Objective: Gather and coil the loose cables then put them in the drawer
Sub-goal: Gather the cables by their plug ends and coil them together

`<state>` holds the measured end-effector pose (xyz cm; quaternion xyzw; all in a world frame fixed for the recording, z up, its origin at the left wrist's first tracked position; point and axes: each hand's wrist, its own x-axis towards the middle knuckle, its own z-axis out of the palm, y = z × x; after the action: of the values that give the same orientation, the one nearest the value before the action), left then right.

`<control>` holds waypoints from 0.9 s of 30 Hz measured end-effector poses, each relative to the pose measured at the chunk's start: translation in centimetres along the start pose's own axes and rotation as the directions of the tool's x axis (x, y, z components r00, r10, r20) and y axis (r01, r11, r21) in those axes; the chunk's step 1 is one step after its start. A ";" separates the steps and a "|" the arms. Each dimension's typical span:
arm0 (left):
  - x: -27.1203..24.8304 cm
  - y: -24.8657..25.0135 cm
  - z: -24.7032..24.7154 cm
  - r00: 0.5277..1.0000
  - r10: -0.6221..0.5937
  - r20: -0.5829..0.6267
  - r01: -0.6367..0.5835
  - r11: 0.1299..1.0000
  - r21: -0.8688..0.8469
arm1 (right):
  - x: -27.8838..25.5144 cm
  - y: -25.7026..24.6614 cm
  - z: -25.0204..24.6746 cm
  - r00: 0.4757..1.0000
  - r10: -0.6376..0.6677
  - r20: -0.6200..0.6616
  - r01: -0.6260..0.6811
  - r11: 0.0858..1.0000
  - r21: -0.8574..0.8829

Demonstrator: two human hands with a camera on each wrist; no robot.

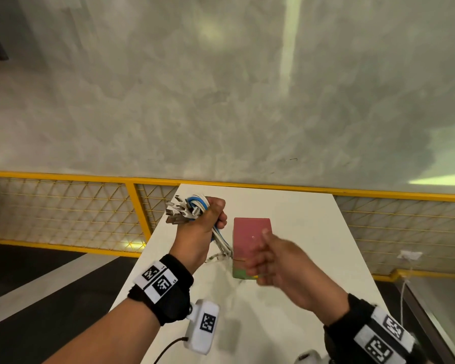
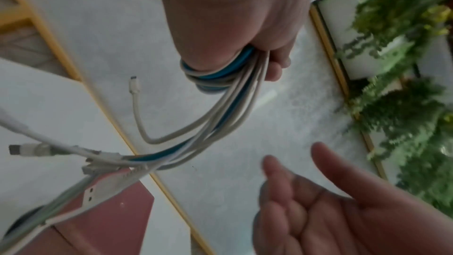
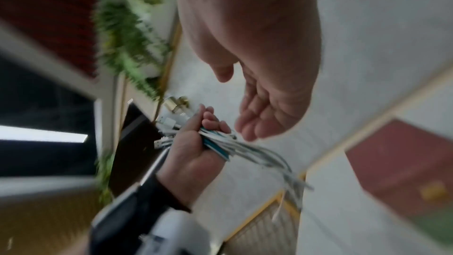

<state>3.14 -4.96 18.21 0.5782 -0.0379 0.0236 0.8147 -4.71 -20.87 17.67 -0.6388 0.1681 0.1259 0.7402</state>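
Observation:
My left hand (image 1: 208, 222) is raised over the white table (image 1: 300, 232) and grips a bundle of white and blue cables (image 1: 195, 203). Several USB plugs (image 1: 176, 211) stick out above the fist. The loose tails (image 1: 222, 244) hang down toward the table. In the left wrist view the cables (image 2: 215, 79) loop around the hand and trail to plugs (image 2: 27, 149). My right hand (image 1: 271, 261), blurred, hovers beside the tails with relaxed fingers (image 2: 277, 179) and holds nothing. Behind it stands a pink box (image 1: 250, 229) with green and yellow bands at its base.
A yellow mesh railing (image 1: 90, 206) runs behind and left of the table, with grey floor far below. A white socket with a cord (image 1: 409, 256) hangs on the railing at the right. Green plants (image 2: 404, 104) show in the wrist views.

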 end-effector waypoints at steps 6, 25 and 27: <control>-3.9 -2.6 1.6 0.978 -0.174 0.115 0.155 0.975 0.160 | 1.1 1.8 1.3 0.892 0.327 0.313 -0.389 0.907 0.163; -6.2 -0.3 -0.2 0.254 -0.308 0.917 0.593 0.798 0.104 | -3.0 -0.6 2.7 0.871 0.072 0.485 -0.315 0.841 0.441; -5.6 -0.4 -0.4 0.247 -0.311 0.918 0.609 0.786 0.103 | -2.6 0.2 2.5 0.918 0.006 0.396 -0.190 0.885 0.425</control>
<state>-2.38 -4.72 17.25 0.3607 -0.2994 -0.5387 0.7000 -6.96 -18.33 18.91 -0.4007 0.0776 0.2435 0.8799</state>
